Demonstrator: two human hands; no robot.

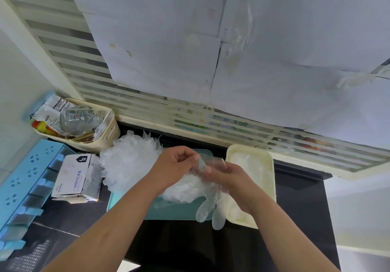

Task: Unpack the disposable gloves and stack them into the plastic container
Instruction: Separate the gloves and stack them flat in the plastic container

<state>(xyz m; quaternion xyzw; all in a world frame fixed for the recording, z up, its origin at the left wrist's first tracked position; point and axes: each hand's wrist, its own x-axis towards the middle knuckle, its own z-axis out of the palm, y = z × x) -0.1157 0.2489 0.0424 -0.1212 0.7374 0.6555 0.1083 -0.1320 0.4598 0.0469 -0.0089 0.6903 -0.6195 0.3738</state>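
A heap of clear disposable gloves (128, 162) lies on a teal tray (173, 211) in the middle of the dark counter. My left hand (176, 163) and my right hand (226, 176) both pinch one clear glove (207, 207) above the tray; its fingers hang down over the tray's front right corner. Just right of my hands stands the cream plastic container (271, 179), with clear gloves lying inside it. The white glove box (72, 176) rests to the left of the heap, opened.
A cream basket (109, 133) holding a glass jar and packets stands at the back left. A blue compartment organiser (27, 179) runs along the left side. A slatted window frame with white paper sheets rises behind the counter.
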